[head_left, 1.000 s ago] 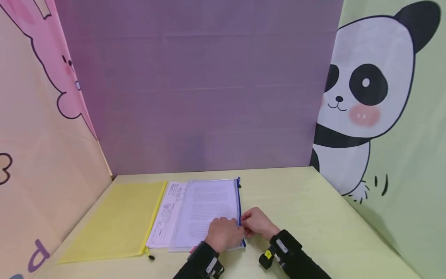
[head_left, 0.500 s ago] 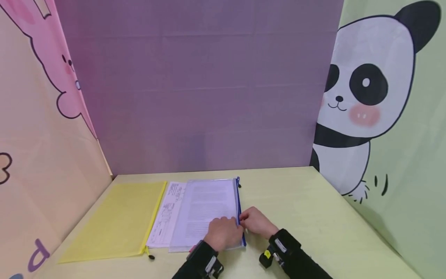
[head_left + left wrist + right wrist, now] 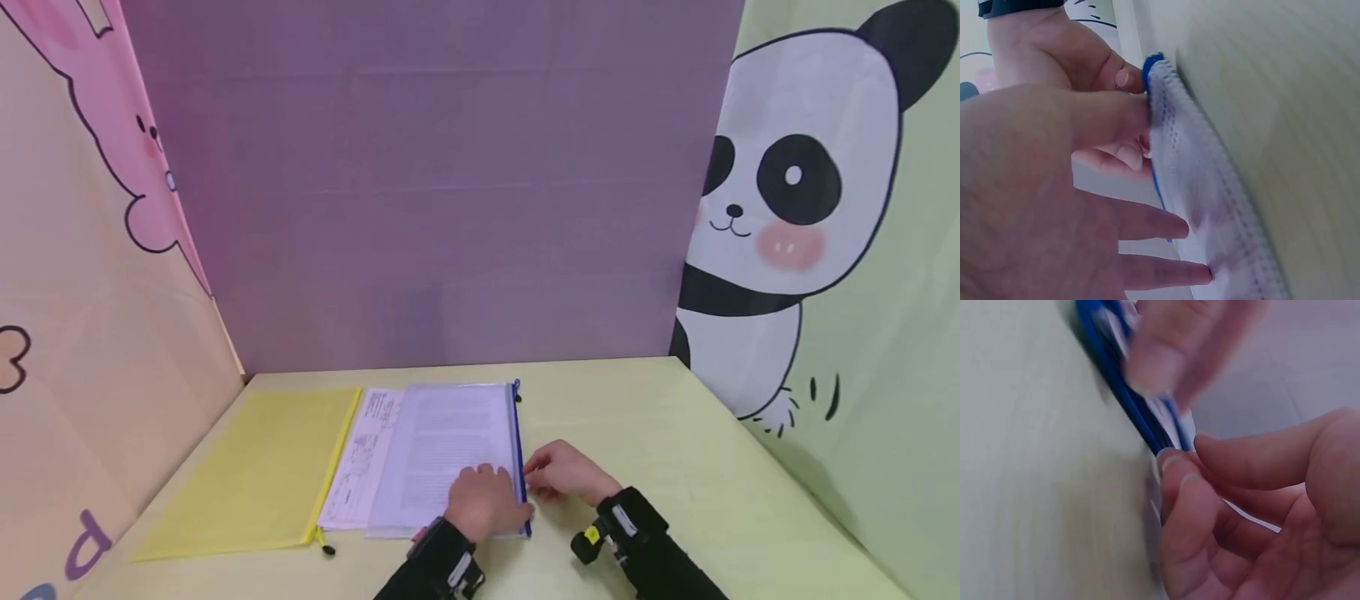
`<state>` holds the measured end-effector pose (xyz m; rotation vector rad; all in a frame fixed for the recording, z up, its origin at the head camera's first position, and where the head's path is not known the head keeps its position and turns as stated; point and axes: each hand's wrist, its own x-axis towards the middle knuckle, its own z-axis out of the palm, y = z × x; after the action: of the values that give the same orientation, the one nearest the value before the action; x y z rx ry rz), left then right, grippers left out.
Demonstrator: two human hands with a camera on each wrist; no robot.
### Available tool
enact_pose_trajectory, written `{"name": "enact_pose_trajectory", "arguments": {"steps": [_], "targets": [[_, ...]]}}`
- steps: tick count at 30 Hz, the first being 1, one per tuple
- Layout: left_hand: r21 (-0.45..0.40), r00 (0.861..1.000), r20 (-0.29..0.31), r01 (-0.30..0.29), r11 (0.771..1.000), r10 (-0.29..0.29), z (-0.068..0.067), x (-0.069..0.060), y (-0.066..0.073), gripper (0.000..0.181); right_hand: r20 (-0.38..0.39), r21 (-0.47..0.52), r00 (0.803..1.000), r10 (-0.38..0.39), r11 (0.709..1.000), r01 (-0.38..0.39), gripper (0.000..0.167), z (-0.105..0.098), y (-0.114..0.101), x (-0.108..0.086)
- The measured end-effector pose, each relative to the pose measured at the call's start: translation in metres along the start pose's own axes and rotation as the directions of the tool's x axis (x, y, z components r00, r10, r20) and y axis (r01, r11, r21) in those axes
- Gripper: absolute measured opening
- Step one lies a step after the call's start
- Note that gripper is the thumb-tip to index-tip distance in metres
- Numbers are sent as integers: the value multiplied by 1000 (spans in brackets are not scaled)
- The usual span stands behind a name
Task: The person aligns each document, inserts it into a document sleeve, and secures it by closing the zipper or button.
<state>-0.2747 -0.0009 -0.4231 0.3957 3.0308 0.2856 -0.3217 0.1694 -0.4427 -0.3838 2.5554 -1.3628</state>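
Note:
A clear folder [image 3: 450, 433] with a blue zipper edge [image 3: 519, 442] lies over printed sheets [image 3: 360, 467]. The left hand [image 3: 483, 504] rests on the folder's lower right part. In the left wrist view that hand [image 3: 1054, 187] has extended fingers against the folder [image 3: 1197, 187], with its thumb by the blue-tipped corner. Just right of the zipper edge is the right hand [image 3: 570, 472]. In the right wrist view it [image 3: 1241, 512] has curled fingers pinching at the blue edge [image 3: 1119, 390]; exactly what lies between the fingertips is hidden.
A yellow folder [image 3: 247, 475] lies flat at the left, its dark zipper pull near the table's front. Purple, pink and green printed sheets of wall covering [image 3: 450, 208] enclose the table [image 3: 660, 433] at the back and sides.
Both hands have shifted slightly right in the head view, the right hand more. The left thumb now sticks out further over the zipper edge. The view itself has shifted a little.

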Motion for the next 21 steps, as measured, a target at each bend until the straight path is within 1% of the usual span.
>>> {"name": "enact_pose_trajectory", "arguments": {"steps": [3, 6, 10, 15, 17, 21], "targets": [[-11, 999, 36, 34, 999, -33, 0, 0, 0, 70, -17, -3, 1000, 26, 1000, -26, 10, -8, 3, -2], [-12, 998, 62, 27, 1000, -26, 0, 0, -2, 72, -52, -2, 997, 58, 998, -59, 13, -18, 5, -5], [5, 996, 92, -2, 1000, 2, 1, 2, -4, 72, -142, -12, 987, 80, 997, -83, 14, -30, 9, -10], [3, 988, 150, -45, 999, 44, -1, 4, -8, 65, -263, -56, 959, 104, 991, -123, 9, -39, 16, -10], [-6, 983, 168, -73, 997, 73, -3, 4, -10, 61, -287, -73, 952, 110, 988, -137, 8, -43, 19, -9], [-9, 971, 193, -138, 990, 137, -7, 4, -15, 55, -300, -138, 949, 98, 980, -144, 12, -54, 27, -4]]}}
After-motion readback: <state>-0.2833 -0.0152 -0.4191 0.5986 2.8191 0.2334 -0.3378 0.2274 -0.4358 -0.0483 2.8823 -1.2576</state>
